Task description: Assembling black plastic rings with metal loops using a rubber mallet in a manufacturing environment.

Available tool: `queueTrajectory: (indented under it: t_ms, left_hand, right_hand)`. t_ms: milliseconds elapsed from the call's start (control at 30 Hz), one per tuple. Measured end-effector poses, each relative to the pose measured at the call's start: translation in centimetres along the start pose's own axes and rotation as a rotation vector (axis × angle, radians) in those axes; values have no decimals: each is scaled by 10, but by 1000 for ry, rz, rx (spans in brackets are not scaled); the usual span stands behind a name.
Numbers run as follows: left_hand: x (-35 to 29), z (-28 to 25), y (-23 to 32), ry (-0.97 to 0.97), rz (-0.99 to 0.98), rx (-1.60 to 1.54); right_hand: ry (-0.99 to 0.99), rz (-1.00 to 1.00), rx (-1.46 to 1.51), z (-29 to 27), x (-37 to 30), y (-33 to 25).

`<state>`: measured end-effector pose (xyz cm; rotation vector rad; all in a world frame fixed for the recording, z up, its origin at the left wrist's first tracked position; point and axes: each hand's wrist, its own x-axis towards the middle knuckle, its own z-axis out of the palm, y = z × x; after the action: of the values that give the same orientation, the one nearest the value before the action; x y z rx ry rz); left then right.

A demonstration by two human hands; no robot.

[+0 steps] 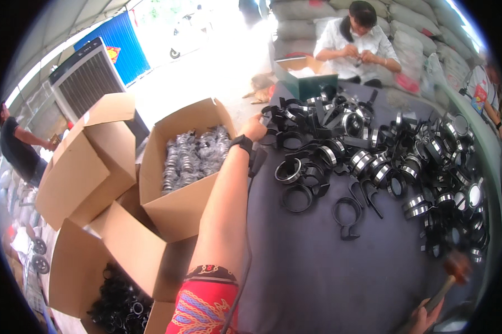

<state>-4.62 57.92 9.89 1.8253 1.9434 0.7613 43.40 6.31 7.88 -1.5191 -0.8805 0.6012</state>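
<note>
My left hand (255, 128) is stretched out to the far left edge of a pile of black ring clamps (340, 133) on the grey-covered table. Its fingers are closed at the rim of a black ring clamp (270, 115). At the lower right, my right hand (427, 317) grips the handle of a mallet (441, 292). The mallet's brownish head is blurred. Many clamps have shiny silver bands, and some carry flat black arms. Nearest to me lies a single black ring with a tab (347, 213).
Left of my arm stands a cardboard box (178, 206) of plastic-wrapped silver rings. A nearer box (75, 270) holds black rings. Across the table a person (358, 42) handles something small beside a green box (316, 86). An air cooler (89, 78) and stacked sacks (412, 25) stand behind.
</note>
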Motion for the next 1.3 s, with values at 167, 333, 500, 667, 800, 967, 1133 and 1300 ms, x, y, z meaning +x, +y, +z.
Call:
queueTrajectory:
  t_ms: [167, 333, 500, 667, 800, 967, 1133, 1300]
  left_hand:
    - [36, 0, -7, -130, 24, 79]
    - [41, 14, 5, -160, 132, -14]
    - [44, 28, 15, -168, 108, 132]
    - [45, 48, 28, -292, 207, -87]
    - [31, 49, 47, -353, 269, 93]
    - [10, 38, 41, -207, 259, 187]
    - [-33, -7, 88, -238, 291, 315]
    - [-72, -27, 97, -4, 464, 182]
  right_hand:
    - [-22, -72, -2, -1, 1, 7]
    - [-7, -35, -24, 3, 2, 3]
    - [-16, -29, -29, 6, 2, -1]
    - [-21, -33, 36, 10, 1, -6]
    - [20, -122, 0, -11, 3, 32]
    - [-61, -32, 46, 7, 4, 5]
    - [-56, -73, 91, 7, 0, -3]
    - [-116, -151, 163, 0, -1, 2]
